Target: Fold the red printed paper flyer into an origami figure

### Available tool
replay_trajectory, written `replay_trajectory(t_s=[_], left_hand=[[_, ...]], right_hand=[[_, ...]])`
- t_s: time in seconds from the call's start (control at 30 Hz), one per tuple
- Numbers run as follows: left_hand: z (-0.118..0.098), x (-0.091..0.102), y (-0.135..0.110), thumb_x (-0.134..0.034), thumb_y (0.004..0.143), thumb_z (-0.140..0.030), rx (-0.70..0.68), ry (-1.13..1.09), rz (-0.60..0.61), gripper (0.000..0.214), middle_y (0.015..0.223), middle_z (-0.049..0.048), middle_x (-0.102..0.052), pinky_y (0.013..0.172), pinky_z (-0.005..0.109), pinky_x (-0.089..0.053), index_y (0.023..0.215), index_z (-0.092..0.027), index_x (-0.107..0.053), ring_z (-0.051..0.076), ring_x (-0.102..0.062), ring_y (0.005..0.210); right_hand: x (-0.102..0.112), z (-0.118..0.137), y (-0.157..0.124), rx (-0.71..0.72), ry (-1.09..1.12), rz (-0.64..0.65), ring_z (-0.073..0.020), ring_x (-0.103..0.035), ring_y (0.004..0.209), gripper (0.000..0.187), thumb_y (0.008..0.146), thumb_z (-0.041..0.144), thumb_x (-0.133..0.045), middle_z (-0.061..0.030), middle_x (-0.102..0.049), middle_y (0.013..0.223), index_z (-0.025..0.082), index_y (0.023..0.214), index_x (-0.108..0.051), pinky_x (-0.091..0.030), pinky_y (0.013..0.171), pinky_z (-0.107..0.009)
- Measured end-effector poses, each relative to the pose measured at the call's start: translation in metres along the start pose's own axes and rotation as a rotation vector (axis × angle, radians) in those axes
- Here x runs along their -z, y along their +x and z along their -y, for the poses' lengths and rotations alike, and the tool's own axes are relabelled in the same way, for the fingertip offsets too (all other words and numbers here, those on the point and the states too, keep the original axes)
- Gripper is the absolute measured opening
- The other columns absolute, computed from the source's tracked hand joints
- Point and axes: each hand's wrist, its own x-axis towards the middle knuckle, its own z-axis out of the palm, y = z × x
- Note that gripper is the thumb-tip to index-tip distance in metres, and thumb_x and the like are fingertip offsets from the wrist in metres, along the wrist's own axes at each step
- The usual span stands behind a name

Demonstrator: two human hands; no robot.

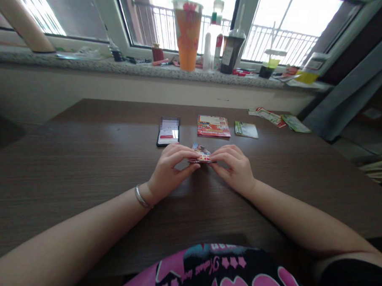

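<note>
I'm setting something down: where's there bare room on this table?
The table is bare left of the phone and, on the right, between the right forearm and far green packet.
Crowded: the middle, where the left hand and right hand hold a printed packet near the phone and red leaflet.

Printed piece (202, 152) at the grip: sides partly covered by left hand (175, 162) and right hand (234, 166); lettering too small to read. Phone (168, 137), just beyond grip, leftward: upper screen pixelated, remaining text illegible. Red leaflets (214, 127) beyond grip: small print unreadable. Orange cup (188, 39), far beyond: straw cut by upper edge. Shirt (213, 270), nearer than grip: cut by lower edge.
</note>
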Motion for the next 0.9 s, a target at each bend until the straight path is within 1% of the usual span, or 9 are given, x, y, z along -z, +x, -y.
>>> replay_trajectory(t_s=[0.17,0.37,0.53,0.7,0.9], left_hand=[[0.0010,0.0003,0.0005,-0.069,0.082,-0.023,0.006,0.027,0.010,0.011,0.090,0.0034,-0.070,0.082,0.036,-0.049,0.093,-0.021,-0.068,0.018,-0.063,0.086],[0.0021,-0.0009,0.0003,-0.068,0.083,-0.022,-0.001,0.007,0.000,0.009,0.087,0.0028,-0.070,0.080,0.035,-0.049,0.092,-0.020,-0.068,0.017,-0.063,0.083],[0.0034,-0.0015,-0.0004,-0.068,0.083,-0.023,-0.005,0.004,-0.008,0.013,0.087,0.0029,-0.070,0.079,0.034,-0.050,0.095,-0.021,-0.067,0.017,-0.063,0.081],[0.0054,-0.0025,-0.0007,-0.070,0.081,-0.020,-0.063,0.012,-0.001,0.012,0.087,0.0017,-0.070,0.081,0.034,-0.049,0.093,-0.021,-0.067,0.015,-0.064,0.081],[0.0060,-0.0038,-0.0012,-0.069,0.082,-0.019,-0.051,0.020,-0.019,0.006,0.085,0.0017,-0.071,0.083,0.035,-0.050,0.088,-0.021,-0.067,0.015,-0.065,0.081]], right_hand=[[-0.0005,-0.0017,-0.0008,0.014,-0.006,0.005,-0.0169,-0.064,0.087,0.005,0.085,0.024,-0.065,-0.0009,-0.072,0.091,0.025,0.090,-0.066,-0.052,0.082,-0.035],[-0.0009,-0.0020,-0.0023,0.012,-0.013,0.014,-0.0172,-0.063,0.088,0.006,0.085,0.023,-0.065,-0.0018,-0.072,0.091,0.024,0.091,-0.065,-0.051,0.083,-0.035],[-0.0019,-0.0018,-0.0031,0.011,-0.023,0.007,-0.0172,-0.062,0.087,0.007,0.085,0.024,-0.065,-0.0026,-0.071,0.090,0.023,0.091,-0.066,-0.052,0.081,-0.034],[-0.0021,-0.0022,-0.0025,0.016,-0.016,0.021,-0.0172,-0.063,0.087,0.007,0.085,0.023,-0.065,-0.0018,-0.072,0.090,0.024,0.091,-0.066,-0.051,0.082,-0.034],[-0.0024,-0.0026,-0.0027,-0.007,-0.001,0.020,-0.0177,-0.063,0.087,0.006,0.085,0.024,-0.065,-0.0025,-0.072,0.090,0.024,0.091,-0.066,-0.051,0.083,-0.035]])
